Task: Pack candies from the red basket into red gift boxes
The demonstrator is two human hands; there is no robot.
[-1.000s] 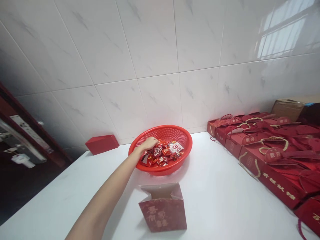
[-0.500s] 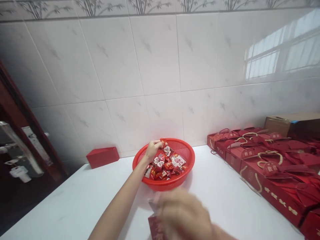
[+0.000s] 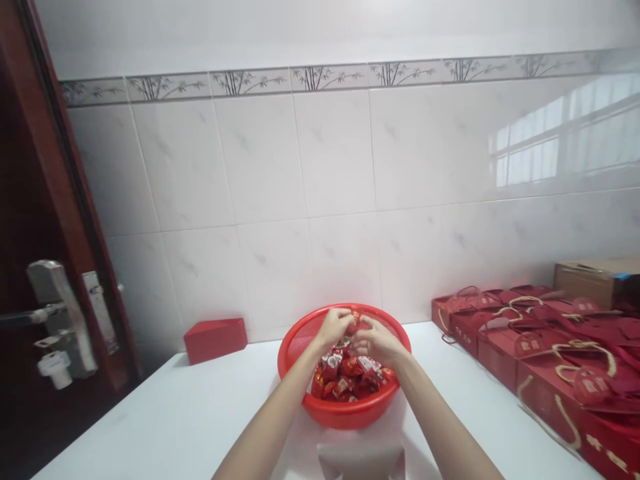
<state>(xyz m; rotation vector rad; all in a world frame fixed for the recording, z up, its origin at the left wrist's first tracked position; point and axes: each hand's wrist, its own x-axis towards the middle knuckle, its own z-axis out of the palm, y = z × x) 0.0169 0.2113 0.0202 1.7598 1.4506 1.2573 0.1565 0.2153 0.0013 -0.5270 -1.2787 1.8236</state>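
A red plastic basket (image 3: 345,419) stands on the white table (image 3: 200,413) and holds several wrapped candies (image 3: 350,383), mostly red with some white. Over its far half, my left hand (image 3: 336,327) is closed on a small red wrapped candy (image 3: 356,316). Close beside it, my right hand (image 3: 377,340) has its fingers curved and apart, with the thumb near that candy; whether it touches cannot be made out. At the bottom edge, in front of the basket, an opened box (image 3: 361,460) shows its greyish flap and is partly out of view.
Several red gift boxes (image 3: 500,360) with cord handles line the right side. Behind them is a cardboard box (image 3: 583,285). A red box (image 3: 216,340) sits by the tiled wall (image 3: 270,273) at left. A dark door (image 3: 55,220) with a metal handle stands beyond the table's left edge.
My right hand has moved forward from the opened box to the basket, beside my left hand. My left hand has shifted slightly within the basket, still holding a red candy. The view has tilted upward.
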